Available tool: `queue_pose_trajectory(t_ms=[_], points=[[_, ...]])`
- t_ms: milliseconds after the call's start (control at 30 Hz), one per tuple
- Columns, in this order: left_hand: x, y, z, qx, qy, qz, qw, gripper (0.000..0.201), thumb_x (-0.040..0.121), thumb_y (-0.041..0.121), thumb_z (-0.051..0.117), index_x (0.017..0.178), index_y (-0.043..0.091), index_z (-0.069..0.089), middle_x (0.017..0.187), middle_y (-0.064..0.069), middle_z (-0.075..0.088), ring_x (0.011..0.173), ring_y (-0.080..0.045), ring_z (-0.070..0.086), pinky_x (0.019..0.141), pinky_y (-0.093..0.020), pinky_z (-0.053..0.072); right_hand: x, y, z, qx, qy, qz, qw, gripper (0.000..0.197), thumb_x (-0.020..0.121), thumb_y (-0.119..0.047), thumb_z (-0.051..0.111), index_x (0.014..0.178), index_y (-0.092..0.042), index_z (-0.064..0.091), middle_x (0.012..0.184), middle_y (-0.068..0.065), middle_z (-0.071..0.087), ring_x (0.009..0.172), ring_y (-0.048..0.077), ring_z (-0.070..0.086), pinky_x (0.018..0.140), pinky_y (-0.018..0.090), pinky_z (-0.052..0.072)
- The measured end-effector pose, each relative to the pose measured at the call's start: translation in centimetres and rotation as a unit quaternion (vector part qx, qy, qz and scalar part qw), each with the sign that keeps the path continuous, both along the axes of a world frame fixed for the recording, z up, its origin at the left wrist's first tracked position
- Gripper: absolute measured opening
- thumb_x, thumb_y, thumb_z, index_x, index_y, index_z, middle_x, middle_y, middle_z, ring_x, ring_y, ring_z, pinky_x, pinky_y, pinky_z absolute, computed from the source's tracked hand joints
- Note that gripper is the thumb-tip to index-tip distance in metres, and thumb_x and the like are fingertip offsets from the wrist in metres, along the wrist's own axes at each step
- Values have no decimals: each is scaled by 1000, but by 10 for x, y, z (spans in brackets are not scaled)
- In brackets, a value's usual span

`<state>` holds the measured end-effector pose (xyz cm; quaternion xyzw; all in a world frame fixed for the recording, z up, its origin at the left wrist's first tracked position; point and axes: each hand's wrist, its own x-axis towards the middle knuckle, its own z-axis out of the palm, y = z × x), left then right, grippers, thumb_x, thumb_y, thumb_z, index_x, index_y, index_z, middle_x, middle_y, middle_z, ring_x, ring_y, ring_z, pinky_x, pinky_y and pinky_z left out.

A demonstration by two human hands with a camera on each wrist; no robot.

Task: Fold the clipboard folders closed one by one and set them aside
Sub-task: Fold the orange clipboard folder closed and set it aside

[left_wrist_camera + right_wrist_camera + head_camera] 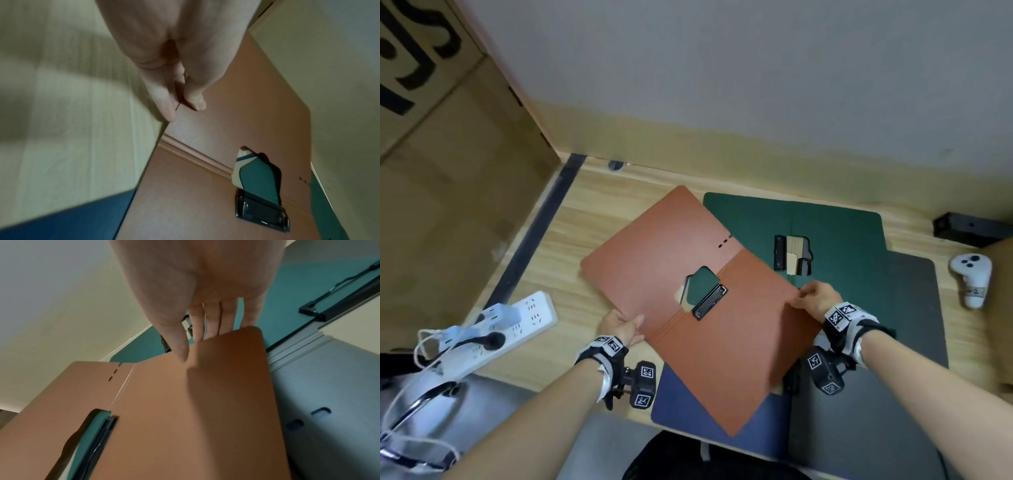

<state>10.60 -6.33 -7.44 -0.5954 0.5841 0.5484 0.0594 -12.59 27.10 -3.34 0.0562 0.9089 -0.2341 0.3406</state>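
A brown clipboard folder [654, 260] lies open and turned at an angle, lifted over the other folders; its black clip [709, 302] sits at the middle fold. My left hand [623, 327] pinches its left edge between thumb and fingers [169, 112]. My right hand [816, 296] pinches its far right corner, thumb [180, 350] on top and fingers beneath. Under it lie an open green folder [839, 240] with its own clip [792, 254], a blue folder [685, 407] and a grey folder [914, 342].
A white power strip [493, 329] with plugs and cables lies at the left. A white controller [972, 279] rests at the right edge of the wooden desk [592, 205]. A cardboard box [448, 137] stands at the left, and a wall runs behind the desk.
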Motion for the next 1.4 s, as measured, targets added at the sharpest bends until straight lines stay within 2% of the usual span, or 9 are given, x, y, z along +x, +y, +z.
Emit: queue_pose_trajectory(t_ms=[400, 533, 667, 800, 900, 1000, 1133, 1267, 1400], points=[[28, 42, 0, -36, 19, -68, 997, 35, 75, 20, 84, 81, 8, 52, 80, -11, 72, 76, -22, 75, 86, -45, 59, 54, 5, -29, 25, 191, 114, 975, 74, 76, -31, 75, 141, -19, 43, 158, 12, 24, 144, 31, 23, 119, 44, 20], [31, 42, 16, -103, -15, -163, 981, 42, 66, 36, 87, 69, 8, 56, 65, -7, 70, 62, -25, 70, 69, -45, 60, 77, 7, -29, 8, 178, 81, 981, 70, 83, -26, 69, 144, -14, 39, 161, 13, 17, 148, 32, 16, 120, 42, 14], [35, 56, 39, -151, -28, -280, 948, 52, 82, 36, 75, 47, 18, 40, 44, 2, 45, 42, -21, 42, 48, -28, 36, 96, 13, -16, -11, 171, 53, 984, 55, 89, -24, 61, 140, -10, 46, 158, 14, 26, 144, 34, 24, 118, 42, 18], [46, 70, 52, -119, -49, -452, 882, 35, 94, 40, 53, 71, 14, 59, 75, -4, 66, 72, -24, 58, 67, -26, 41, 117, 21, 0, -63, 180, -30, 981, 44, 93, -24, 55, 134, -8, 54, 148, 14, 43, 137, 29, 41, 115, 37, 30], [47, 76, 59, -141, 46, -520, 841, 8, 82, 26, 56, 81, 18, 59, 82, -4, 68, 75, -27, 63, 69, -38, 53, 132, 23, 17, -129, 181, -100, 970, 37, 93, -22, 54, 126, -7, 60, 131, 13, 56, 119, 25, 56, 105, 34, 40], [41, 89, 63, -225, 58, -651, 723, 17, 78, 15, 57, 71, 20, 42, 83, -3, 51, 75, -33, 57, 69, -43, 48, 143, 24, 33, -197, 175, -162, 951, 31, 96, -26, 50, 120, -9, 61, 116, 10, 65, 106, 24, 61, 100, 40, 45], [38, 107, 63, -290, 41, -728, 620, 20, 76, 15, 57, 76, 18, 38, 94, -4, 43, 79, -37, 57, 64, -44, 45, 155, 16, 60, -328, 98, -254, 905, 39, 102, -36, 34, 109, -10, 61, 96, 10, 69, 77, 22, 63, 77, 35, 45], [36, 123, 62, -331, 12, -755, 566, 12, 81, 15, 57, 91, 15, 50, 109, -8, 46, 94, -34, 57, 64, -38, 39, 168, 16, 70, -354, 73, -279, 890, 47, 98, -49, 36, 97, -10, 63, 78, 5, 63, 70, 24, 57, 71, 33, 47], [27, 131, 56, -308, -21, -772, 556, 16, 80, 10, 62, 95, 14, 59, 109, -7, 50, 100, -31, 55, 71, -39, 45, 179, 27, 48, -285, 108, -219, 927, 36, 91, -10, 60, 126, -12, 54, 111, 4, 69, 98, 19, 66, 85, 33, 55]])
